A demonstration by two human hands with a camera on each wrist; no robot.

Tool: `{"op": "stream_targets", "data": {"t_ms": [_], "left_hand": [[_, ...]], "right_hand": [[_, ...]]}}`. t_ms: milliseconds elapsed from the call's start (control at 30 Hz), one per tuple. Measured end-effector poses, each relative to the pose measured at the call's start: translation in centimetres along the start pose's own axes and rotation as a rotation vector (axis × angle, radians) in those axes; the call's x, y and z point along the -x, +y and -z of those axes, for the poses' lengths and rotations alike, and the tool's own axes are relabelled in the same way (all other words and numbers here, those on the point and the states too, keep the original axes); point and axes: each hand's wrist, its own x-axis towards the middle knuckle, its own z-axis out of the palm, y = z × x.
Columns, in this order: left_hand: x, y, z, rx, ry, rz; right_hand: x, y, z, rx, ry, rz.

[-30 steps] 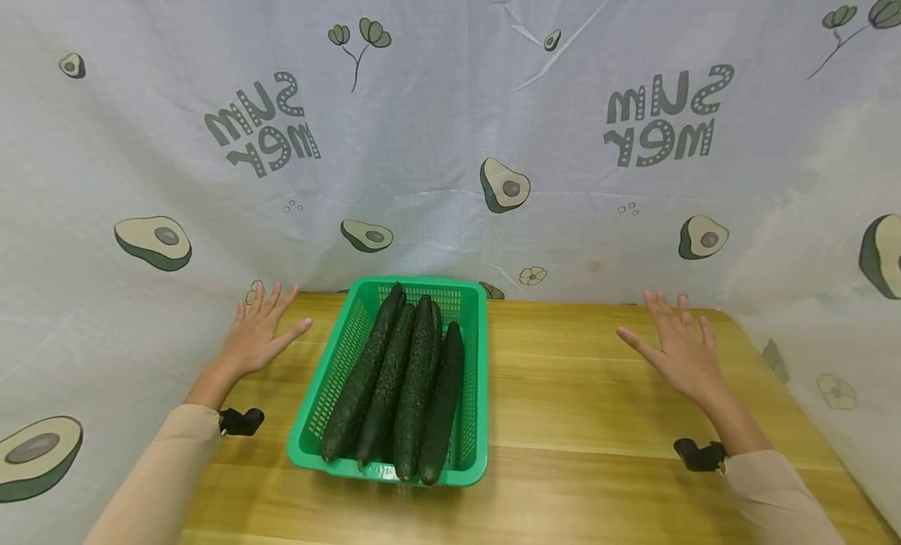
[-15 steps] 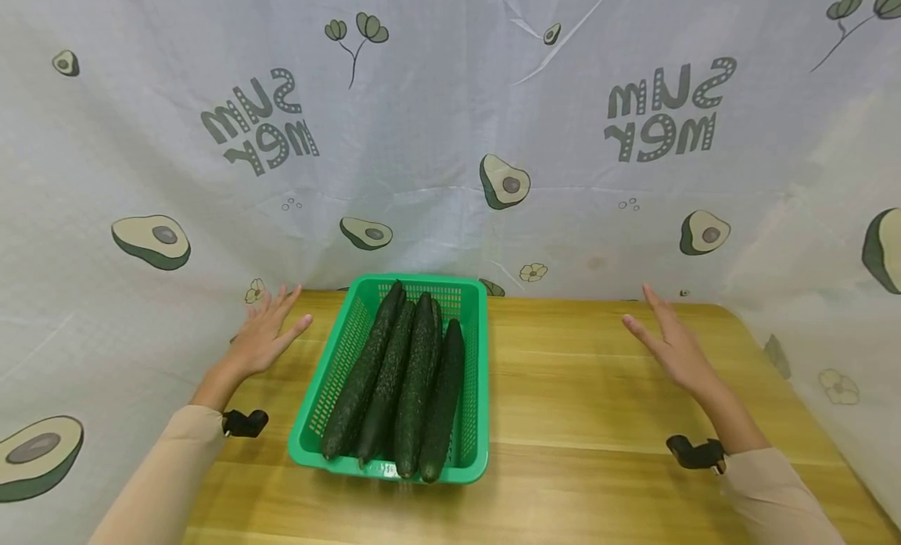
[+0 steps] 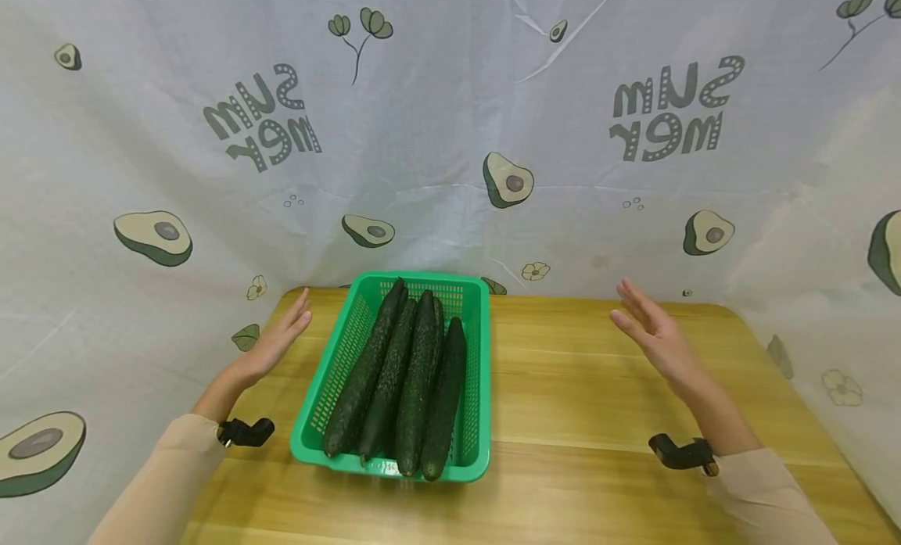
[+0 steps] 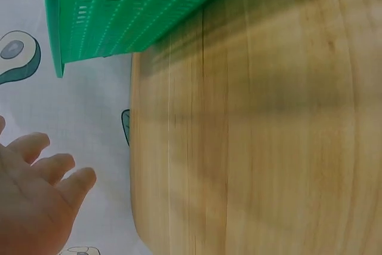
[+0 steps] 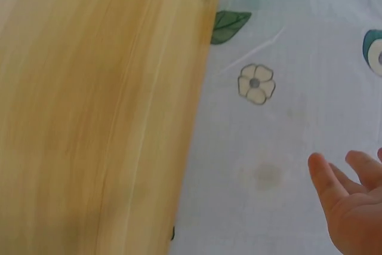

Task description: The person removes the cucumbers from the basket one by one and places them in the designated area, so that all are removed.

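Green basket (image 3: 484,381) holds cucumbers (image 3: 418,373) (lengthwise, bunched together); left hand (image 3: 271,347) near it, right hand (image 3: 665,347) well apart, both unclenched, fingers extended.

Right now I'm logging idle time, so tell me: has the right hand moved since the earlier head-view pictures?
Yes: the right hand has moved left, closer to the green basket, which stayed in place.
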Motion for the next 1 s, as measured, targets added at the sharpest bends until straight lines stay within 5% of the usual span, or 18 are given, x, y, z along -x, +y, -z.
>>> {"op": "stream_targets", "data": {"t_ms": [233, 567, 1000], "left_hand": [[0.4, -0.2, -0.7, 0.204, -0.053, 0.003], [0.9, -1.0, -2.1, 0.404, -0.127, 0.005], [1.1, -1.2, -3.2, 0.277, -0.125, 0.122]], "right_hand": [[-0.4, -1.2, -1.8, -0.095, -0.036, 0.031], [-1.1, -2.2, -5.2, -0.459, -0.090, 0.119], [-2.2, -4.2, -8.6, -0.661, -0.173, 0.016]]}}
